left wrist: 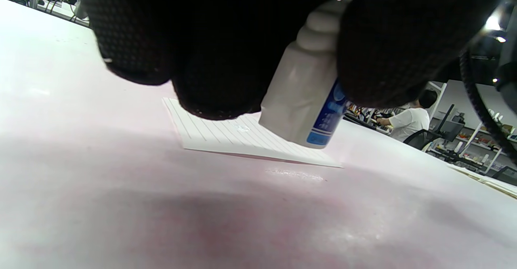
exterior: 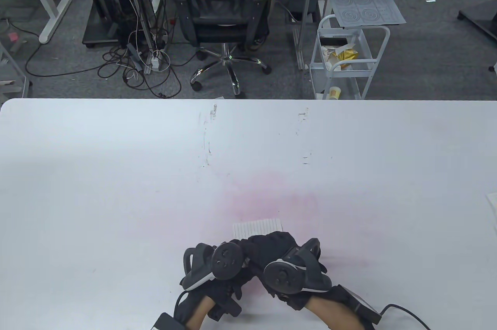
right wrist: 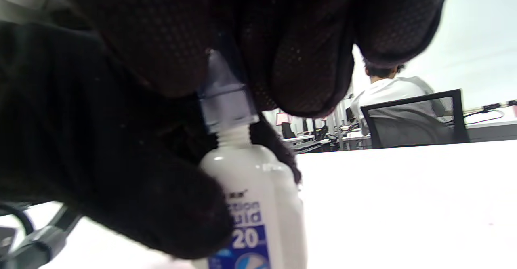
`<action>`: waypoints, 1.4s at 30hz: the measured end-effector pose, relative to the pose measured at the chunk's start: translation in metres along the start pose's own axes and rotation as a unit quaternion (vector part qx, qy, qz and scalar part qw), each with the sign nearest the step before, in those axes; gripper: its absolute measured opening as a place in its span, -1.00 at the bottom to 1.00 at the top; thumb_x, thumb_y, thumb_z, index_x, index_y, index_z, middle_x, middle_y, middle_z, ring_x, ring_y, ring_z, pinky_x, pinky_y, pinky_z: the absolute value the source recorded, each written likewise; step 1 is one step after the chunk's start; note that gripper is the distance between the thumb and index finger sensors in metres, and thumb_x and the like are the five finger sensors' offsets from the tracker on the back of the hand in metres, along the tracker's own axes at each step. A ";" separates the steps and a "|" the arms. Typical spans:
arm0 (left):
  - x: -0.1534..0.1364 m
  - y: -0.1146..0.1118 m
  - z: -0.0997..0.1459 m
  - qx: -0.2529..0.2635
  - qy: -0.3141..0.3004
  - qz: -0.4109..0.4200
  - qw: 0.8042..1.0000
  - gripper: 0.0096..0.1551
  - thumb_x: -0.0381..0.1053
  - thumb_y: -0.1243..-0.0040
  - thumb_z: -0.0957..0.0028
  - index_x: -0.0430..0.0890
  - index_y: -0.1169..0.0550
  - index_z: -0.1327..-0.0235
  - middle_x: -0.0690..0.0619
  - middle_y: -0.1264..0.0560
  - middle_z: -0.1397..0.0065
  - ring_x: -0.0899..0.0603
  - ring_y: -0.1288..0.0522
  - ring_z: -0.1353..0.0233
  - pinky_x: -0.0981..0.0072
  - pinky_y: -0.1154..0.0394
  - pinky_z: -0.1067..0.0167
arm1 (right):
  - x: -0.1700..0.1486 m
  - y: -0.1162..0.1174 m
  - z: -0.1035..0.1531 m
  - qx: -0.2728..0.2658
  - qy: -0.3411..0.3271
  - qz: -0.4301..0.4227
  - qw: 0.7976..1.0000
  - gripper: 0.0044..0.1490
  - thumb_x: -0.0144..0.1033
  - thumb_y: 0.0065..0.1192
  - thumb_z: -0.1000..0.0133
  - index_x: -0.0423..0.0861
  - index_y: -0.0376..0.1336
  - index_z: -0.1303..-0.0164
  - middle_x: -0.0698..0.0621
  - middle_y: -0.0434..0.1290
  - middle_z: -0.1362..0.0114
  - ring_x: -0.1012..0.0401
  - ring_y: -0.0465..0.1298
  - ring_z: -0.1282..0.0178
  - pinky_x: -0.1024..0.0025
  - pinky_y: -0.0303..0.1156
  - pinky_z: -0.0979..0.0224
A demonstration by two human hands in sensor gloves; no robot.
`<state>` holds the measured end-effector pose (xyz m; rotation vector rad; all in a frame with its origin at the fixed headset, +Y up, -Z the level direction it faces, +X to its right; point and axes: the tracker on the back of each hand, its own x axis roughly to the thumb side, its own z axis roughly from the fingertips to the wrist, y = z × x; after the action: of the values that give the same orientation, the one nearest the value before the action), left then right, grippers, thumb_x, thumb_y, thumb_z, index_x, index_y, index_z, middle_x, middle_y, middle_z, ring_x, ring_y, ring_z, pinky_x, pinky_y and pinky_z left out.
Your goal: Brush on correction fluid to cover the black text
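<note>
Left hand holds bottle; right hand pinches cap

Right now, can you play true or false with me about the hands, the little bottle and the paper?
1. Both hands are close together near the table's front edge. True: the left hand and right hand nearly touch.
2. The correction fluid bottle is lying flat on the table. False: it is held up off the table, above the paper.
3. The lined paper lies flat on the table. True.
4. The bottle's label is red. False: it is blue with white writing.
5. The right hand's fingers are at the bottle's cap. True.
</note>
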<state>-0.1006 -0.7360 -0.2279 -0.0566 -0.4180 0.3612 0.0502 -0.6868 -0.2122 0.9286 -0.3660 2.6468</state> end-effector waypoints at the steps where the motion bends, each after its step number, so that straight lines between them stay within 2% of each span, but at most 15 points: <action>1: 0.000 0.000 0.000 -0.001 -0.002 -0.001 1.000 -0.31 0.22 -0.52 0.30 -0.05 -0.65 -0.08 -0.08 -0.70 -0.08 -0.09 -0.76 0.07 0.11 -0.66 -0.02 | -0.001 0.000 0.000 -0.007 0.009 0.007 1.000 -0.36 -0.07 0.50 0.17 -0.06 0.44 -0.09 -0.04 0.58 -0.11 0.03 0.70 0.06 -0.07 0.49 -0.19; 4: 0.001 -0.001 0.000 -0.005 -0.003 -0.003 1.000 -0.31 0.21 -0.52 0.30 -0.05 -0.65 -0.09 -0.08 -0.70 -0.09 -0.09 -0.76 0.07 0.11 -0.67 -0.02 | -0.007 0.000 0.000 -0.012 0.033 0.015 0.999 -0.37 0.07 0.50 0.20 -0.05 0.48 0.01 -0.01 0.61 -0.01 0.07 0.72 0.17 -0.03 0.52 -0.14; 7: 0.001 -0.003 -0.001 -0.010 -0.003 -0.007 1.000 -0.31 0.22 -0.52 0.30 -0.05 -0.65 -0.09 -0.07 -0.70 -0.09 -0.09 -0.75 0.06 0.11 -0.66 -0.03 | -0.012 0.002 0.000 -0.012 0.047 0.020 0.999 -0.33 0.20 0.44 0.21 -0.03 0.49 0.05 0.02 0.61 0.01 0.08 0.71 0.19 -0.03 0.52 -0.13; 10: 0.000 -0.002 0.000 -0.011 -0.001 -0.005 1.000 -0.31 0.22 -0.52 0.30 -0.04 -0.65 -0.09 -0.07 -0.70 -0.09 -0.09 -0.76 0.06 0.11 -0.66 -0.03 | -0.017 0.001 0.000 0.001 0.047 0.008 0.999 -0.20 0.27 0.38 0.19 -0.04 0.42 -0.10 0.00 0.55 -0.13 0.03 0.67 0.04 -0.07 0.46 -0.22; 13: 0.000 -0.002 0.000 -0.010 0.000 -0.005 1.000 -0.31 0.22 -0.52 0.30 -0.04 -0.65 -0.09 -0.07 -0.70 -0.09 -0.09 -0.76 0.06 0.11 -0.66 -0.03 | -0.021 -0.001 -0.002 0.040 0.010 -0.074 0.996 -0.22 0.04 0.42 0.13 -0.05 0.32 -0.27 -0.04 0.45 -0.28 -0.03 0.61 -0.13 -0.13 0.39 -0.30; 15: 0.000 -0.001 0.000 -0.005 -0.002 -0.004 1.000 -0.31 0.22 -0.52 0.31 -0.05 -0.65 -0.08 -0.07 -0.70 -0.09 -0.09 -0.76 0.06 0.12 -0.67 -0.02 | -0.021 0.000 -0.003 0.071 0.013 -0.110 0.991 -0.29 -0.14 0.45 0.12 -0.03 0.32 -0.26 -0.04 0.44 -0.30 -0.04 0.59 -0.16 -0.15 0.38 -0.31; 17: 0.001 -0.001 0.000 0.001 -0.008 -0.006 1.000 -0.31 0.21 -0.53 0.31 -0.05 -0.66 -0.08 -0.08 -0.71 -0.08 -0.09 -0.76 0.07 0.12 -0.67 -0.02 | -0.021 0.001 -0.004 0.074 0.013 -0.100 0.992 -0.36 -0.21 0.45 0.12 -0.01 0.36 -0.21 -0.02 0.47 -0.26 -0.02 0.61 -0.12 -0.13 0.40 -0.29; 24: 0.002 -0.002 0.000 -0.008 -0.007 -0.012 1.000 -0.31 0.21 -0.53 0.31 -0.04 -0.66 -0.08 -0.08 -0.71 -0.08 -0.08 -0.76 0.07 0.12 -0.67 -0.02 | -0.020 0.000 -0.002 0.022 0.043 0.004 0.999 -0.35 0.18 0.46 0.20 -0.01 0.47 0.04 0.04 0.59 -0.01 0.07 0.69 0.15 -0.04 0.49 -0.16; 26: 0.001 -0.002 0.000 -0.009 -0.006 -0.008 1.000 -0.31 0.21 -0.53 0.31 -0.05 -0.66 -0.08 -0.08 -0.71 -0.08 -0.09 -0.76 0.07 0.12 -0.67 -0.02 | -0.021 -0.001 -0.001 0.015 0.047 0.014 0.999 -0.33 0.27 0.39 0.20 0.01 0.48 0.07 0.05 0.60 0.00 0.08 0.69 0.16 -0.03 0.50 -0.16; 28: 0.001 -0.002 0.000 -0.009 -0.005 -0.007 1.000 -0.31 0.21 -0.53 0.31 -0.05 -0.66 -0.08 -0.08 -0.71 -0.08 -0.09 -0.76 0.07 0.12 -0.67 -0.02 | -0.024 -0.002 0.000 0.017 0.044 -0.012 0.999 -0.28 0.30 0.36 0.19 0.01 0.46 0.00 0.04 0.58 -0.06 0.05 0.68 0.09 -0.05 0.47 -0.20; 29: 0.001 -0.001 0.000 -0.009 -0.005 -0.006 1.000 -0.31 0.22 -0.53 0.31 -0.06 -0.66 -0.08 -0.07 -0.71 -0.08 -0.09 -0.76 0.07 0.11 -0.67 -0.02 | -0.025 -0.003 -0.001 0.029 0.031 -0.036 0.998 -0.25 0.26 0.36 0.17 0.00 0.43 -0.09 0.02 0.54 -0.14 0.02 0.66 0.00 -0.08 0.45 -0.24; 31: 0.000 -0.001 0.001 -0.008 -0.004 -0.006 1.000 -0.31 0.22 -0.53 0.31 -0.04 -0.66 -0.08 -0.08 -0.71 -0.08 -0.08 -0.76 0.07 0.12 -0.67 -0.02 | -0.025 -0.001 -0.003 0.068 0.001 -0.087 0.994 -0.27 0.06 0.39 0.11 -0.02 0.35 -0.24 -0.02 0.47 -0.27 -0.03 0.61 -0.14 -0.13 0.39 -0.30; 33: 0.000 0.000 0.001 -0.001 -0.006 -0.002 1.000 -0.31 0.22 -0.53 0.31 -0.05 -0.66 -0.08 -0.07 -0.71 -0.08 -0.08 -0.76 0.07 0.12 -0.68 -0.02 | -0.025 0.001 -0.003 0.088 0.008 -0.111 0.990 -0.31 -0.12 0.41 0.09 -0.03 0.33 -0.26 -0.04 0.45 -0.30 -0.04 0.59 -0.16 -0.14 0.38 -0.32; 35: 0.001 0.000 0.001 0.000 -0.008 -0.002 1.000 -0.31 0.21 -0.53 0.31 -0.05 -0.66 -0.08 -0.08 -0.71 -0.08 -0.08 -0.77 0.07 0.12 -0.68 -0.02 | -0.025 0.002 -0.004 0.079 0.013 -0.097 0.992 -0.36 -0.16 0.41 0.10 -0.01 0.35 -0.22 -0.02 0.47 -0.26 -0.01 0.61 -0.11 -0.11 0.40 -0.29; 42: 0.001 0.000 0.001 -0.007 -0.009 -0.005 1.000 -0.31 0.22 -0.53 0.31 -0.05 -0.66 -0.08 -0.07 -0.71 -0.07 -0.08 -0.77 0.07 0.13 -0.68 -0.01 | -0.026 0.002 -0.002 0.035 0.058 -0.026 0.997 -0.34 0.19 0.43 0.19 -0.01 0.45 0.02 0.04 0.57 -0.03 0.07 0.68 0.14 -0.04 0.48 -0.17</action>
<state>-0.0998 -0.7360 -0.2264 -0.0656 -0.4394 0.3498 0.0681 -0.6932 -0.2307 0.7901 -0.2218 2.6661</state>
